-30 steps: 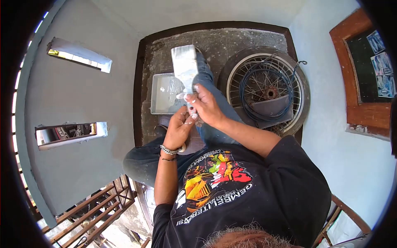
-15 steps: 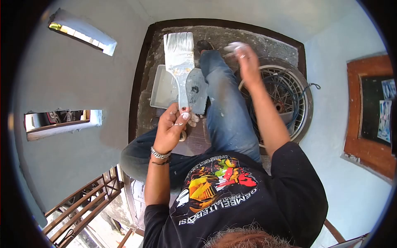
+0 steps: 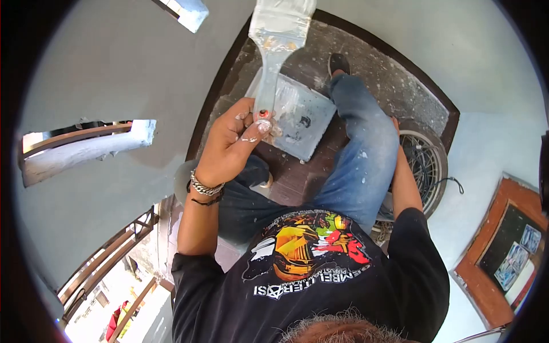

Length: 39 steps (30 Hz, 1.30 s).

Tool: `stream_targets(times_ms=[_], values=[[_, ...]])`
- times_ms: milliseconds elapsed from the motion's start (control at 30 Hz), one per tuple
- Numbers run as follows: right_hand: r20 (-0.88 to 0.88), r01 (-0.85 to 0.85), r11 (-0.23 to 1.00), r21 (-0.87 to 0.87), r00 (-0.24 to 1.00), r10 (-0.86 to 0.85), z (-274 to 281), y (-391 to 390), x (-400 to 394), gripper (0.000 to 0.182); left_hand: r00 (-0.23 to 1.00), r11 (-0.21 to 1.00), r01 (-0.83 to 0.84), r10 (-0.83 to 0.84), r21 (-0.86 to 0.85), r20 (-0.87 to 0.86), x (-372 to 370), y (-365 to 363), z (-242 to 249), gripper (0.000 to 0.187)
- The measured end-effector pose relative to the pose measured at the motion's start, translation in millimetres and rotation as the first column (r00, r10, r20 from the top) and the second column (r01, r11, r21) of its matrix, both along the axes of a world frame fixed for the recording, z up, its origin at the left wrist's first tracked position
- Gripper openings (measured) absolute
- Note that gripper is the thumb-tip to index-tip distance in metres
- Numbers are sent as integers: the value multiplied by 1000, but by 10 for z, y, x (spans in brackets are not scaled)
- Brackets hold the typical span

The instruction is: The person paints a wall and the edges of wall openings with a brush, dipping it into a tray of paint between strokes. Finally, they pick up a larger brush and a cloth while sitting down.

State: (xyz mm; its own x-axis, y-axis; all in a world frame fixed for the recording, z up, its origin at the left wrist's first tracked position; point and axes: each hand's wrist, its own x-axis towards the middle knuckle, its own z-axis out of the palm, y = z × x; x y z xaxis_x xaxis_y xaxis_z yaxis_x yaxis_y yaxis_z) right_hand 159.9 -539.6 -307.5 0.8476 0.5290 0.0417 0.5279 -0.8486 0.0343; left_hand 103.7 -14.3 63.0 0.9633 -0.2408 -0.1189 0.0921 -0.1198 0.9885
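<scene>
My left hand (image 3: 229, 143) is closed around the handle end of a wide paintbrush (image 3: 277, 48), thumb pressed near the hanging hole. White paint coats the bristles, which point up and away from me and are partly cut off by the top of the view. Flecks of white paint mark my thumb and fingers. Behind the brush, a paint-smeared tray (image 3: 306, 123) rests on the floor between my legs. My right hand (image 3: 396, 126) is down at the outer side of my right leg; its fingers are mostly hidden behind the jeans (image 3: 363, 154).
A spoked wheel (image 3: 437, 163) with a dark cable lies beyond my right leg. A grey wall (image 3: 108, 74) with slot openings stands on the left. On the right, a brown wooden frame (image 3: 486, 251) is set against the pale blue wall (image 3: 486, 143).
My right hand has dropped from in front of me to the side of my right leg. The brush has moved up in view, still in my left hand. My view has turned.
</scene>
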Motion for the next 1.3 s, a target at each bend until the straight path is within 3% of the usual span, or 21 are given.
stream_targets(times_ms=[100,200,233,300,367,467,567,667,733,767,800,867,933,1000,1033,1133,1233,1300], values=[[-311,214,976,41,931,-191,334,190,-105,34,1000,998,-15,15,-60,3,133,34,-54,22],[-478,397,912,104,824,-305,528,130,-88,35,997,989,-82,80,-120,-22,20,7,-61,23],[-514,457,876,152,794,-325,567,115,-13,35,997,995,-69,68,-70,-24,-39,60,-61,23],[-575,557,781,282,750,-327,725,93,135,35,993,985,-102,92,-137,-78,-222,96,-53,22],[-569,580,699,418,767,-295,1217,275,322,36,987,975,-146,133,-165,-85,-364,90,-29,22],[-560,533,649,543,806,-193,2526,1169,107,37,984,980,-177,174,-94,-33,-545,129,-31,22],[-636,425,662,618,765,102,3047,1701,-312,37,978,975,-206,207,-80,2,-644,177,-67,24],[-437,460,406,790,886,-156,2776,1388,-607,34,966,966,-258,258,-17,0,-759,228,-51,25],[-65,474,569,672,803,-592,2360,735,-887,30,963,963,-270,270,-12,6,-788,203,-124,25],[-88,520,571,635,783,-616,2145,435,-1181,30,961,961,-275,275,-19,6,-795,215,-164,24],[-121,563,571,597,767,-630,1998,212,-1434,29,971,971,-237,237,-3,13,-811,200,-135,23],[-524,712,576,401,694,-494,2006,159,-1963,36,979,979,-203,203,14,20,-795,161,-155,21],[-451,521,811,266,811,-373,1926,297,-2321,43,982,982,-187,187,29,20,-845,143,-170,20],[-415,391,910,141,858,-304,1774,434,-2442,49,985,985,-170,170,-7,22,-864,128,-237,19],[-360,368,923,111,881,-308,1723,494,-2469,50,988,987,-154,155,-35,25,-866,133,-272,19],[-414,464,885,27,811,-413,1696,515,-2378,52,989,989,-136,139,-56,48,-889,133,-289,20],[-508,570,812,124,739,-442,1647,433,-2355,52,989,990,-130,134,-55,61,-906,131,-279,18],[-554,601,798,-44,650,-520,1752,433,-2310,54,990,990,-129,132,-61,56,-888,106,-279,17]])
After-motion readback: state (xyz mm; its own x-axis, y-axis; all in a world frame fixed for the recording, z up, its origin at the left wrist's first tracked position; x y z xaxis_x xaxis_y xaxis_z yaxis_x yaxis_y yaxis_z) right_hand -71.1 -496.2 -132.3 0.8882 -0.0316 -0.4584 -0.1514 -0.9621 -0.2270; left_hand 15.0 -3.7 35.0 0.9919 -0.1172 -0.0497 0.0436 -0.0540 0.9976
